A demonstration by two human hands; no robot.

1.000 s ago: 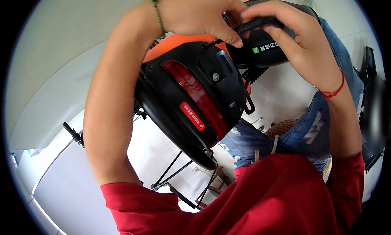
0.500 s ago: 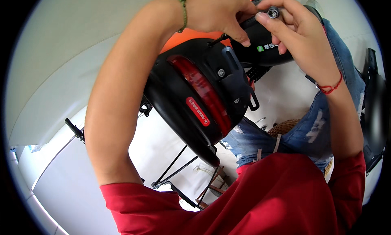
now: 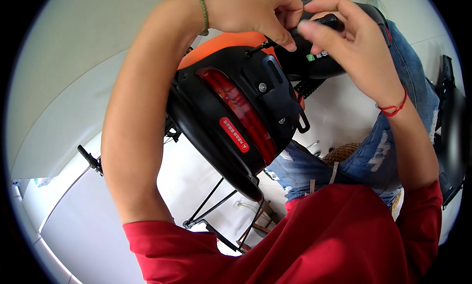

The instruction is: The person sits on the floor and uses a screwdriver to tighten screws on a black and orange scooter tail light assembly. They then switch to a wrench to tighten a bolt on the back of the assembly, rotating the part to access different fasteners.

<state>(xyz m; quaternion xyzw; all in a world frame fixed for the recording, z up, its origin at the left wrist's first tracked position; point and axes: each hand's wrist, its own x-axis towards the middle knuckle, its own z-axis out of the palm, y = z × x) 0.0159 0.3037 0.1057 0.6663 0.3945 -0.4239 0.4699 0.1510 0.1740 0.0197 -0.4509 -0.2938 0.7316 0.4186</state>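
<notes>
My right hand is closed around the handle of a black screwdriver-like tool, its dark butt end showing past the fingers. My left hand curls over the tool from the far side, thumb and fingers closed near where handle and shaft meet. The slim black shaft slants down left, its tip at the black tail cover of an electric bike or scooter. Beside the tip are an orange panel and a slotted black bracket with bolts. A red tail light runs across the cover.
A black grab rail curves along the near-left of the tail. Thin black rods stand below it. My jeans-clad legs flank the right side. A long black part stands at the far right, and a black lever grip at left.
The tool's butt end has turned from showing a metal socket face to showing its dark side. My right hand has rolled with it. The bike tail appears slightly further left in view.
</notes>
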